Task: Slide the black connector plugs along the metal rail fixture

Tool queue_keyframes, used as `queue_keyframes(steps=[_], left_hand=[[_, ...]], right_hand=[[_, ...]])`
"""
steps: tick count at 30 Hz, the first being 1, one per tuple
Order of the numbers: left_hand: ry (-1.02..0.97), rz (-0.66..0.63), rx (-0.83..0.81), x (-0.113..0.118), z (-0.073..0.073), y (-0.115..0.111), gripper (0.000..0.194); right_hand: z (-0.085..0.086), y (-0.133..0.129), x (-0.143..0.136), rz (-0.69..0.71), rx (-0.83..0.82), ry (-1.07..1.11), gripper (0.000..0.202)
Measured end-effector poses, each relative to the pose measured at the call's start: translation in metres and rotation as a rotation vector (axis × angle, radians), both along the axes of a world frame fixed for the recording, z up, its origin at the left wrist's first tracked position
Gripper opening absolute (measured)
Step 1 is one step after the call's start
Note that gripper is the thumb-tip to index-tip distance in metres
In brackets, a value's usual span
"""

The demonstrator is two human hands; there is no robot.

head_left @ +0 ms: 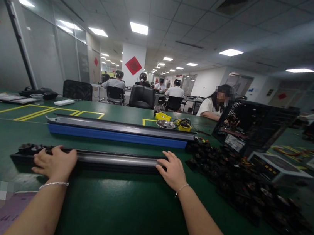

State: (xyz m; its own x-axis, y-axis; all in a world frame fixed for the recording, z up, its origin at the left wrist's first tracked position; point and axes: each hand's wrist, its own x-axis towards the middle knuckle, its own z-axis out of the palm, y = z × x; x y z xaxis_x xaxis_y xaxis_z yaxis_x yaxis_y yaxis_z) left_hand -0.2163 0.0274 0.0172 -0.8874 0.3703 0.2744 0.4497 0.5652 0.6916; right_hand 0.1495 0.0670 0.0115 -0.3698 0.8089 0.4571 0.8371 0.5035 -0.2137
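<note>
A long narrow black tray (121, 162) with a shiny metal floor lies across the table in front of me. Small black cooling fans (28, 149) stand in its left end. My left hand (55, 161) reaches over the tray there, thumb and fingers around what looks like a fan, largely hidden under the palm. At the tray's right end, my right hand (172, 172) rests with fingers stretched and apart, the tips touching its edge. Behind it lies a second long tray (120, 128) with a metal floor and a blue front side (116, 136).
A heap of black fans (241, 180) covers the right side, beside a power supply (280, 168) and an open computer case (255, 127). Farther back are a yellow bin (163, 116) and a metal dish (165, 124). A co-worker (216, 102) sits across the table.
</note>
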Motion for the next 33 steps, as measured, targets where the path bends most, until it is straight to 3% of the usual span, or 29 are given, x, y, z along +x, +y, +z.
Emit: queue_keyframes(steps=[6, 14, 29, 33], left_hand=[[0.043, 0.01, 0.04, 0.001, -0.002, 0.001, 0.054], [-0.008, 0.072, 0.007, -0.004, 0.001, 0.0, 0.056], [0.0, 0.036, -0.037, 0.006, 0.014, -0.006, 0.049], [0.015, 0.012, -0.055, 0.002, 0.011, -0.007, 0.049]], right_hand=[[-0.003, 0.004, 0.004, 0.04, 0.047, -0.067, 0.022], [-0.002, 0.001, -0.004, -0.06, -0.005, -0.169, 0.031], [0.001, 0.0, -0.002, -0.054, -0.014, -0.214, 0.033], [0.0, 0.0, -0.003, -0.064, -0.001, -0.237, 0.036]])
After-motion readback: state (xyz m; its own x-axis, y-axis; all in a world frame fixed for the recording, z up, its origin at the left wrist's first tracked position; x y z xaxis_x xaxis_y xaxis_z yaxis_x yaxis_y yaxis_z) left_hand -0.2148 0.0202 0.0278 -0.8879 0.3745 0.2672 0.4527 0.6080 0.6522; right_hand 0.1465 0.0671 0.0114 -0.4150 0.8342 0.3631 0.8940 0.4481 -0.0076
